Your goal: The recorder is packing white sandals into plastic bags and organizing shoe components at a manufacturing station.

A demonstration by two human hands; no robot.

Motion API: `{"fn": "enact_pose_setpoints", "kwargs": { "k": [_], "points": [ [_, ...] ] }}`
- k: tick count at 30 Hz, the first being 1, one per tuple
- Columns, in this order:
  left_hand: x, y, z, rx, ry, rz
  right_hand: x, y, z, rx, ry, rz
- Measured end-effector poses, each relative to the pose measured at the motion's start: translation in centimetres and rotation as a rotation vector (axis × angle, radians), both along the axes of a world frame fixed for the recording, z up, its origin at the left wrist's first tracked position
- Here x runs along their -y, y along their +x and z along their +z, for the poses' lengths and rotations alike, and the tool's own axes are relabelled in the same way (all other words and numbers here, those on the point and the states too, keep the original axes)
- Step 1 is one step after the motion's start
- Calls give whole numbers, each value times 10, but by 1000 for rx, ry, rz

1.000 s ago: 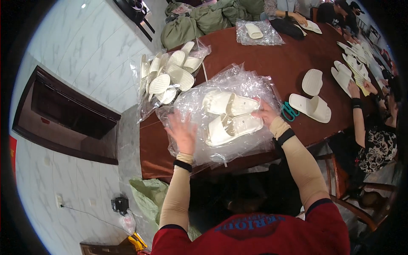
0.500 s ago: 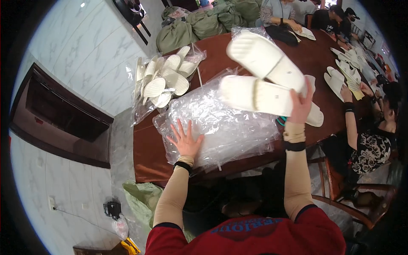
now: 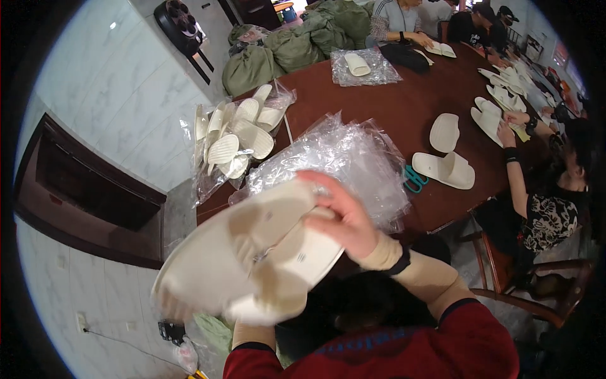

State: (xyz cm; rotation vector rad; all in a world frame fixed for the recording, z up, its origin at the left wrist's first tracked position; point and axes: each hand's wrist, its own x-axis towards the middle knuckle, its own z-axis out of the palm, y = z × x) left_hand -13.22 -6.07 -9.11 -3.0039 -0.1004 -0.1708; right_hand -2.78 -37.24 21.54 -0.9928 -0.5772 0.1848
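A pair of white slippers (image 3: 259,246) is held tilted close to me, blurred by motion. My right hand (image 3: 347,221) grips both at one end, thumb on the insole and fingers over the edge. Behind the slippers, my left hand is mostly hidden; only a smear of what look like fingertips (image 3: 173,306) shows at their lower left edge. Beyond the held pair lies a stack of clear plastic bags (image 3: 353,167). Right of it are teal-handled scissors (image 3: 415,179), a loose white slipper (image 3: 443,172) and another slipper (image 3: 444,132) lying sole up.
Bagged white slippers (image 3: 243,129) are piled at the brown table's (image 3: 303,79) left end. A bagged slipper (image 3: 358,64) lies at the far edge, before green sacks (image 3: 293,47). At right a co-worker (image 3: 552,215) handles slippers, near a wooden chair (image 3: 536,294); others sit farther back.
My right hand has carried the slipper pair from above the table toward me and leftward. My left hand has left the plastic bags and is now mostly behind the slippers.
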Motion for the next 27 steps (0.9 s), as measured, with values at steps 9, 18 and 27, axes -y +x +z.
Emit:
{"fn": "enact_pose_setpoints", "kwargs": {
  "k": [9, 18, 27],
  "points": [
    [72, 138, 88, 38, -219, 134, 53, 146, -192, 183, -854, -843],
    [84, 136, 98, 28, -275, 125, 265, 216, -151, -307, -287, -1225],
    [71, 141, 131, 349, -620, -88, 314, 224, -132, -199, -1434, -1479]
  ]
}}
